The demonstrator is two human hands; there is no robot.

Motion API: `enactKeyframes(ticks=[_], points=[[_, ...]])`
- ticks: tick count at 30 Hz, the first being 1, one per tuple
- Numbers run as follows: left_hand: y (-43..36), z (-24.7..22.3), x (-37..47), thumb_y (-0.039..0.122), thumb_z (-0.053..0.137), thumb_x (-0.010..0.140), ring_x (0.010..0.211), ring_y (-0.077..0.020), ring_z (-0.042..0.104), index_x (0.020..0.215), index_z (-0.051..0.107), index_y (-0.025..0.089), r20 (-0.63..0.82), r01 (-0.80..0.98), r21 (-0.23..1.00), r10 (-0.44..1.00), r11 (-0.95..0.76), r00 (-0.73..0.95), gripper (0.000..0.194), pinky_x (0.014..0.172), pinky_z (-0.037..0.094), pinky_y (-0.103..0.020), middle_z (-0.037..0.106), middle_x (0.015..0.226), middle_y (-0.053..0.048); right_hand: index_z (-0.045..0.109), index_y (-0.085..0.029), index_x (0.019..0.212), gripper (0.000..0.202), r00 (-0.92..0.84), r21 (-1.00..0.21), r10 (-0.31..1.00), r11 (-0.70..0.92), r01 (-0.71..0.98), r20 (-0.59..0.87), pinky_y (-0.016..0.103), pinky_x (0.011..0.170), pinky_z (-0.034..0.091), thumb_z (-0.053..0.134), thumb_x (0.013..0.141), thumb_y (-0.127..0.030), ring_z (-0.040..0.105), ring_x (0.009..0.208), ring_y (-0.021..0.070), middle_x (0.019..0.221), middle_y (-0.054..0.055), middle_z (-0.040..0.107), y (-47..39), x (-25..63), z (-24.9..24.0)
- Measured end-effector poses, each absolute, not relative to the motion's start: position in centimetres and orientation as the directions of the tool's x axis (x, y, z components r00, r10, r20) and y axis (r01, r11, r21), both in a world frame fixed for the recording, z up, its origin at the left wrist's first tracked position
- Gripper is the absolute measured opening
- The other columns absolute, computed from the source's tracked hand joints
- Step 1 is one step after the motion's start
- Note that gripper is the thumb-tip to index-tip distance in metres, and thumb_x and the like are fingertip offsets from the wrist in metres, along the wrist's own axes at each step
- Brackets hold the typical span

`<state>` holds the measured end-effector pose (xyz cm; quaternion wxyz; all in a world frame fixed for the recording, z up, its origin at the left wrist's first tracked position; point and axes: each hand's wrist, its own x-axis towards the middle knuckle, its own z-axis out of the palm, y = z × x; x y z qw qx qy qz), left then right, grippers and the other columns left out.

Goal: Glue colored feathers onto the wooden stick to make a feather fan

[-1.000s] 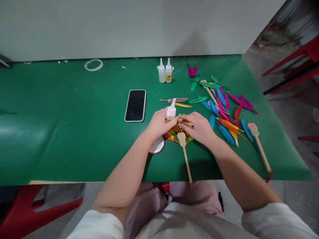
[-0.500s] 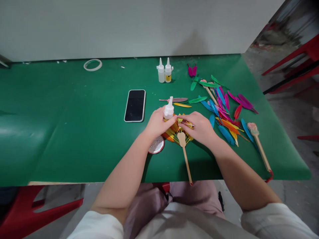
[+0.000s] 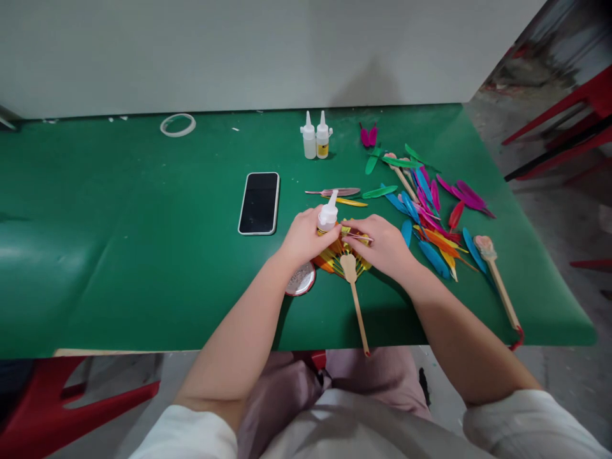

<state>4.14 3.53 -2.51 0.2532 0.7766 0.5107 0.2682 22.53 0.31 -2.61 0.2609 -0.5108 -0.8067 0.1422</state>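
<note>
My left hand (image 3: 306, 237) is closed around a white glue bottle (image 3: 327, 218) with a yellow label, its nozzle tilted up and to the right. Close beside it, my right hand (image 3: 382, 245) pinches a thin pair of tweezers (image 3: 357, 236); whether their tips hold anything is too small to tell. Under both hands lies a feather fan (image 3: 329, 260) of orange and yellow feathers, its wooden handle (image 3: 358, 312) pointing toward me. A round shallow dish of small pale bits (image 3: 301, 280) sits at the fan's left, partly covered by my left wrist.
A phone (image 3: 259, 203) lies left of my hands. Two more glue bottles (image 3: 310, 141) stand behind. Loose coloured feathers (image 3: 433, 255) spread at right, near a wooden handle with a flower head (image 3: 497, 280). A roll of tape (image 3: 178, 125) lies at the far left.
The glue bottle in my left hand has tipped to the right and come slightly lower. My right hand with the tweezers has barely moved.
</note>
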Motion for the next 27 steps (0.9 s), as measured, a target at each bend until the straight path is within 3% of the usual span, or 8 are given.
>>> enactKeyframes(ticks=[27], points=[[3.64,-2.75,4.11,0.040,0.055,0.080,0.069,-0.0178,0.053,0.078,0.051,0.019,0.154,0.668,0.641,0.916,-0.377,0.369,0.022,0.063,0.040,-0.029,0.057,0.073,-0.002,0.069,-0.021,0.103,0.024,-0.363,-0.491,0.881,0.471,0.733,0.303,0.033,0.069,0.047,0.058,0.083,-0.028,0.060,0.081,0.0227,0.088,0.007,0.072,0.27,22.69,-2.60]])
